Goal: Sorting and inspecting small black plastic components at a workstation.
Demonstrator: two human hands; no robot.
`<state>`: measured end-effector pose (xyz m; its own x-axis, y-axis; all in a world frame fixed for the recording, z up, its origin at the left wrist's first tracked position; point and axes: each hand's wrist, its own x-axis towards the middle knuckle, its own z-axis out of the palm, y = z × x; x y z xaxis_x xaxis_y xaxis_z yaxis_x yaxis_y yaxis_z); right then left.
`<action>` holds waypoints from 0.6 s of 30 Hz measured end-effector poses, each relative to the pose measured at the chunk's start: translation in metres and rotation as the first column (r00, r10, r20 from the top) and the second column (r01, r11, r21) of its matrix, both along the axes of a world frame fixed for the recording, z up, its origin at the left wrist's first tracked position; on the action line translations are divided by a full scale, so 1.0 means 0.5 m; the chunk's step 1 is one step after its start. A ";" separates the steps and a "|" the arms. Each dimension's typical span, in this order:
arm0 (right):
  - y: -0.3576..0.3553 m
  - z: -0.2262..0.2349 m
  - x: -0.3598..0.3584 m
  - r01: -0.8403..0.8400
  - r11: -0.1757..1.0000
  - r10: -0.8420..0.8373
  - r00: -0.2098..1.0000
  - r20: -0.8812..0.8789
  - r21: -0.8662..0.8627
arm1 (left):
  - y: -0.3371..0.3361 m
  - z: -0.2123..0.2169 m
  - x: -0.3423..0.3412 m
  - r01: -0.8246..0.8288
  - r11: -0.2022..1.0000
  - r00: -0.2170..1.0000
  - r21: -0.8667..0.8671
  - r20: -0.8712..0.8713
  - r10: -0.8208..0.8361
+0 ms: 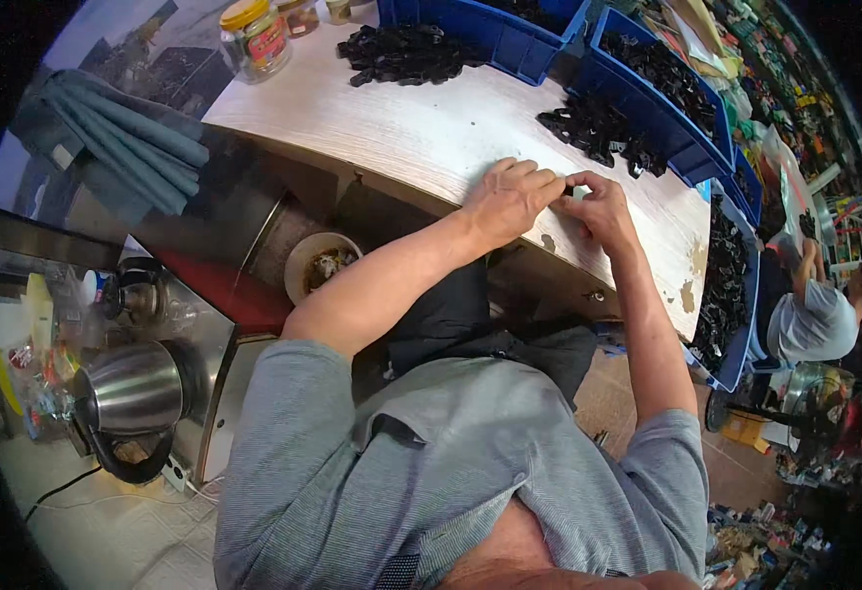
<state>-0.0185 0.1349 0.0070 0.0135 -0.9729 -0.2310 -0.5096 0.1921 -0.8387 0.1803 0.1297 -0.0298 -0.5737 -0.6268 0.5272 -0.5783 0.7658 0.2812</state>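
Pale wood-grain table (431, 128), heaps of black parts (402, 54), blue bins (510, 44), glass jars (254, 39)

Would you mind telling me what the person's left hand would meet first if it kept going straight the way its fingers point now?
The left hand points right, toward the right hand, whose fingertips it already seems to meet over a small dark part. Past that lies bare table. Depth is hard to judge here.

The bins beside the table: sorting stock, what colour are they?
Blue plastic bins, clearest in the head view.
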 end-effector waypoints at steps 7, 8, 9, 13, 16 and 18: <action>-0.007 -0.019 -0.023 -0.004 1.000 0.004 1.000 -0.002 -0.031 | -0.002 -0.001 -0.007 -0.021 0.999 0.993 -0.046 -0.113 0.016; -0.006 -0.028 -0.032 -0.001 1.000 0.002 1.000 0.025 -0.031 | -0.022 0.008 0.002 -0.084 0.985 0.984 -0.150 -0.169 0.058; -0.002 -0.036 -0.039 -0.001 1.000 0.002 0.999 0.052 -0.029 | -0.046 0.014 0.019 -0.153 0.957 0.969 -0.245 -0.230 0.096; 0.013 -0.014 -0.007 0.124 0.991 -0.116 0.980 0.163 -0.040 | -0.210 0.005 0.163 -0.630 0.732 0.776 -0.259 -0.246 0.581; 0.018 -0.010 -0.014 0.166 0.986 -0.164 0.967 0.197 0.003 | -0.279 -0.009 0.216 -0.648 0.729 0.755 -0.220 -0.057 0.653; 0.015 -0.014 -0.013 0.172 0.985 -0.165 0.963 0.214 -0.010 | -0.299 -0.028 0.227 -0.623 0.749 0.767 -0.226 0.013 0.641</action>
